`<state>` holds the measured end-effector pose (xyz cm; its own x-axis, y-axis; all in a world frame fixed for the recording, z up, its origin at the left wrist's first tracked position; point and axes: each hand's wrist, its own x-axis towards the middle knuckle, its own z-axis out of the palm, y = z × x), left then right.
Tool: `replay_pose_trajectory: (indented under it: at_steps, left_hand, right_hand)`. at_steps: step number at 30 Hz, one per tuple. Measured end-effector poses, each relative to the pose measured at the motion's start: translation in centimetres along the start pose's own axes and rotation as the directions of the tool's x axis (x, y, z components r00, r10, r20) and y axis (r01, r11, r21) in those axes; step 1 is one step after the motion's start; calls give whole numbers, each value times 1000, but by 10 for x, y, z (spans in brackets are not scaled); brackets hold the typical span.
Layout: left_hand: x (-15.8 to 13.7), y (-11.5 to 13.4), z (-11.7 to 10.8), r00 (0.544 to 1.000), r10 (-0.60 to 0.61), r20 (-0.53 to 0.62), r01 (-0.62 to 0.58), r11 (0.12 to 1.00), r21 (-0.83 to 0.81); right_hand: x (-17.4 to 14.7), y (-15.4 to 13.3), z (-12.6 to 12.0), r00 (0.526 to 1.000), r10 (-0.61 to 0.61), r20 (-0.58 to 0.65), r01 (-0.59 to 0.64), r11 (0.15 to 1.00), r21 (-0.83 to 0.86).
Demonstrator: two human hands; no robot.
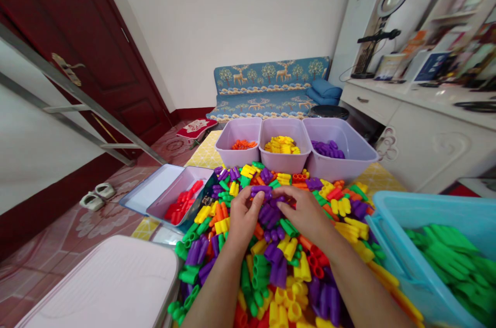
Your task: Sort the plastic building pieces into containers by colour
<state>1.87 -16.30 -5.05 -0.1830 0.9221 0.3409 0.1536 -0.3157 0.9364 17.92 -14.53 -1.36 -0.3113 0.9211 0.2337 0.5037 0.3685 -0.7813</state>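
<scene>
My left hand (245, 212) is closed, with thumb and fingers pinching a purple plastic tube piece (260, 190). Close beside it, my right hand (304, 209) curls its thumb and index finger around another purple piece (278, 201); part of that grip is hidden. Both hands are over a wide heap of hollow finger-shaped plastic pieces, joined in small groups. In the heap lie green pieces (261, 271), yellow pieces (284, 312), red pieces (316, 261) and more purple pieces (277, 266).
Three lilac bins (284, 162) behind the heap hold orange, yellow and purple pieces. A bin of red pieces (182, 209) is at left, near a pale lid (104, 286). At right, a blue tub (399, 261) holds green pieces. A metal ladder (89, 106) leans at left.
</scene>
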Motion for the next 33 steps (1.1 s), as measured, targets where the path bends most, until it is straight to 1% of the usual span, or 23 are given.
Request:
replay_pose_trajectory:
  at_steps: [4, 7, 9, 11, 13, 15, 17, 19, 20, 21, 22, 24, 25, 26, 27, 28, 29, 30, 31, 32, 33]
  left_hand:
    - [0, 3, 1, 999, -3, 41, 4, 1000, -6]
    - [-1, 4, 0, 998, 9, 69, -11, 1000, 27]
    - [-2, 4, 0, 992, 31, 121, -39, 997, 64]
    - [-2, 5, 0, 982, 64, 175, -84, 990, 110]
    - [-3, 8, 0, 977, 89, 196, -122, 979, 162]
    - [-4, 10, 1, 976, 85, 200, -125, 973, 196]
    - [-3, 12, 1, 974, 69, 218, -113, 974, 196]
    - [-3, 12, 1, 970, 62, 234, -106, 978, 182]
    - [-3, 12, 1, 971, 62, 230, -105, 979, 177]
    - [-2, 12, 1, 974, 62, 219, -102, 979, 179]
    - [-2, 11, 0, 977, 60, 206, -99, 978, 184]
    - [-2, 10, 0, 982, 56, 179, -91, 976, 198]
    - [-1, 9, 0, 984, 54, 168, -88, 975, 203]
    - [-1, 9, 0, 986, 50, 161, -83, 975, 206]
    - [-1, 8, 0, 986, 45, 158, -78, 976, 205]
    - [-1, 7, 0, 987, 40, 154, -70, 977, 201]
    - [-1, 6, 0, 988, 33, 150, -62, 978, 197]
    - [-1, 4, 1, 989, 27, 149, -56, 979, 195]
    - [-1, 3, 1, 989, 23, 146, -52, 979, 196]
    - [-1, 2, 1, 990, 23, 140, -51, 979, 200]
    - [-1, 2, 1, 991, 25, 133, -52, 978, 204]
  right_hand:
    - [-1, 0, 3, 998, 56, 6, -57, 997, 56]
    - [-1, -1, 3, 997, 77, -1, -77, 994, 83]
    - [-1, -1, 2, 998, 64, -3, -63, 994, 91]
    - [0, -1, 2, 1000, 19, 0, -19, 996, 90]
    - [0, -1, 1, 999, -36, -8, 37, 997, 70]
    - [0, -3, 0, 997, -70, -36, 71, 997, 34]
    - [-1, -6, -2, 993, -75, -92, 76, 997, 13]
    - [-1, -9, -5, 988, -55, -147, 61, 998, 35]
    - [-2, -11, -7, 987, -38, -159, 50, 996, 71]
    - [-3, -13, -8, 988, -19, -151, 37, 992, 123]
    - [-3, -14, -10, 993, -2, -116, 23, 983, 183]
    - [-5, -14, -15, 1000, 12, 24, -18, 961, 276]
    - [-6, -13, -17, 994, 19, 109, -51, 954, 297]
    - [-6, -12, -20, 985, 34, 169, -86, 946, 312]
    - [-6, -10, -22, 984, 58, 170, -114, 933, 341]
    - [-5, -8, -25, 992, 86, 97, -118, 909, 400]
    - [-4, -7, -27, 992, 117, -37, -84, 871, 485]
    - [-2, -6, -29, 969, 152, -195, -13, 819, 573]
    - [-1, -6, -30, 923, 187, -336, 78, 765, 640]
    - [1, -6, -31, 876, 212, -432, 160, 718, 677]
    - [2, -5, -32, 851, 226, -474, 205, 688, 696]
